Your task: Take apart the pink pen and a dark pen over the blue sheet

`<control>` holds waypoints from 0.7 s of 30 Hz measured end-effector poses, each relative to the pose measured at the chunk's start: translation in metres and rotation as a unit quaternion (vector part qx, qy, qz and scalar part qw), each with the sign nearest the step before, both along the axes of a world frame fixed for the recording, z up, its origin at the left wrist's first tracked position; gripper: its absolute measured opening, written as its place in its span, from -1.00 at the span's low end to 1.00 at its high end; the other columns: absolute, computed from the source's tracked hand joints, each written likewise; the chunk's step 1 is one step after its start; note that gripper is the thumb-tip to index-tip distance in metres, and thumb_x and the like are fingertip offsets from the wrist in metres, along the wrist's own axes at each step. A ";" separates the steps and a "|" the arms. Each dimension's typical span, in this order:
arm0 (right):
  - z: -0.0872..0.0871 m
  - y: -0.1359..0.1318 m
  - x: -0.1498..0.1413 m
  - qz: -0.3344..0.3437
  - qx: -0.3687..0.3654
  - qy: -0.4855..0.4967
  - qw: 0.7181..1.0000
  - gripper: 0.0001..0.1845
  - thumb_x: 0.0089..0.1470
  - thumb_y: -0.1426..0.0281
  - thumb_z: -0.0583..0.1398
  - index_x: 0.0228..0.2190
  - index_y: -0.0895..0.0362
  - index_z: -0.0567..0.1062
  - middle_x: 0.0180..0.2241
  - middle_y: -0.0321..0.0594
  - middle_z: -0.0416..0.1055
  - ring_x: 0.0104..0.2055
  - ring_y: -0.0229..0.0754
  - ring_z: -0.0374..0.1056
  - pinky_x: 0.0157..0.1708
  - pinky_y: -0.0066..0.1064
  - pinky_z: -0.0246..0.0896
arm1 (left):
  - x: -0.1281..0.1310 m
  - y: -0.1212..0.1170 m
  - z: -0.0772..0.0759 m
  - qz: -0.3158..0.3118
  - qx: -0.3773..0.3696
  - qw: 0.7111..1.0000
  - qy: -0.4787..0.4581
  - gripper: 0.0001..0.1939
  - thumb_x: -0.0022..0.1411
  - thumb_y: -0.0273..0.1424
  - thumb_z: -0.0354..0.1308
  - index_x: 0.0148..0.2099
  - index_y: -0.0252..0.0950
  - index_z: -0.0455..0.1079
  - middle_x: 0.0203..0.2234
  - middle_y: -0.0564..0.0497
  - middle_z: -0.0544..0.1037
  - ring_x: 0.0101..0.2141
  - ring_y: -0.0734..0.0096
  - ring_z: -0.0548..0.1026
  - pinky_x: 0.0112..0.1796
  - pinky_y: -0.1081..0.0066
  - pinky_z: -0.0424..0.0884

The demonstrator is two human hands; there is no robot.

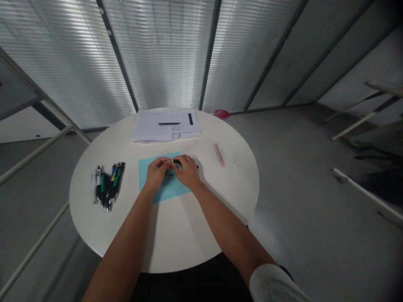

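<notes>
Both my hands meet over a light blue sheet [147,167] on the round white table [176,235]. My left hand [156,173] and my right hand [188,171] have their fingers closed on a black pen [176,161] held between them; its tip sticks out past my right hand. A small dark part lies on the sheet just below my fingers; I cannot make it out.
A bunch of several pens [107,184] lies at the table's left. A stack of papers [165,126] with a black pen [169,123] on it lies at the far edge. A pink pen-like object [219,154] lies to the right. A red item [222,113] is on the floor beyond.
</notes>
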State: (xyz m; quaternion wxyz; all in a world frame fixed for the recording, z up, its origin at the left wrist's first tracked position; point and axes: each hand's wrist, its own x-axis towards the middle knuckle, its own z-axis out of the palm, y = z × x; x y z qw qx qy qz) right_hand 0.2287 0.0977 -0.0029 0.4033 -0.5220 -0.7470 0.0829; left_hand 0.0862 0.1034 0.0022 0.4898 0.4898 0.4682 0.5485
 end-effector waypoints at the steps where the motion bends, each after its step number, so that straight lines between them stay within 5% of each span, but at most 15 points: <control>1: 0.000 0.000 0.000 0.002 0.003 0.004 1.000 -0.86 0.22 0.32 0.14 -0.21 0.08 0.46 -0.21 -0.17 0.47 -0.09 -0.10 0.33 -0.05 -0.25 0.17 | 0.000 0.000 0.000 0.001 -0.001 1.000 0.002 -0.81 0.04 -0.30 0.28 -0.31 -0.31 0.50 -0.51 0.03 0.51 -0.45 0.43 0.44 -0.30 0.38 0.35; 14: 0.000 0.002 0.002 0.003 0.029 0.057 0.998 -0.81 0.25 0.29 0.12 -0.17 0.09 0.46 -0.20 -0.16 0.46 -0.11 -0.12 0.34 -0.05 -0.27 0.21 | -0.004 0.002 -0.007 -0.014 0.003 0.998 -0.064 -0.77 0.03 -0.32 0.30 -0.23 -0.29 0.51 -0.41 -0.02 0.56 -0.47 0.45 0.46 -0.33 0.37 0.39; 21: 0.003 0.002 0.002 -0.006 0.056 0.086 0.995 -0.73 0.32 0.28 0.01 -0.13 0.11 0.44 -0.21 -0.12 0.46 -0.15 -0.12 0.35 -0.08 -0.26 0.23 | -0.008 -0.001 -0.001 0.042 0.052 0.998 0.020 -0.85 0.02 -0.39 0.15 -0.30 -0.27 0.48 -0.50 0.02 0.49 -0.48 0.40 0.41 -0.36 0.36 0.34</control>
